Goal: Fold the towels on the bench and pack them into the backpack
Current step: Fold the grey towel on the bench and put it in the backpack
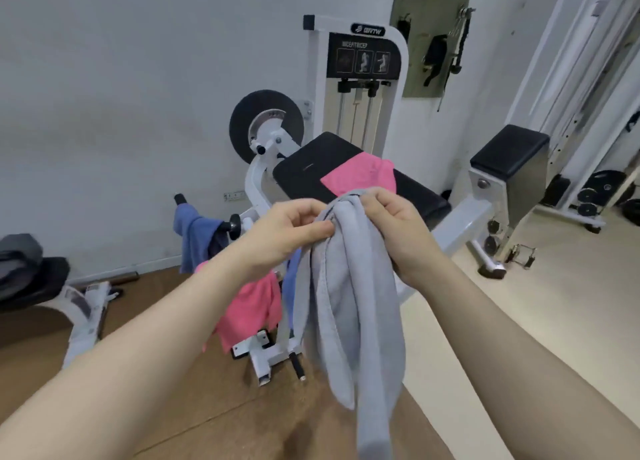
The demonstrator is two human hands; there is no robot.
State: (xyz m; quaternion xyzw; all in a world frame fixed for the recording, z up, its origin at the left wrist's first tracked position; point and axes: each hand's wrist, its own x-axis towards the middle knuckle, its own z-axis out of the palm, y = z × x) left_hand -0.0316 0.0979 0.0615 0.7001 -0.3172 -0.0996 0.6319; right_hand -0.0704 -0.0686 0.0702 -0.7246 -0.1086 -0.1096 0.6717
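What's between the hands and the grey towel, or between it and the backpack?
Nothing on the hand side: left hand and right hand both already pinch the grey towel at its top edge, and it hangs free. The backpack isn't clearly in view, so that path can't be judged.

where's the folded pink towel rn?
Head view, centre: the pink towel lies flat on the black bench pad, just beyond both hands, which hold up the grey towel.
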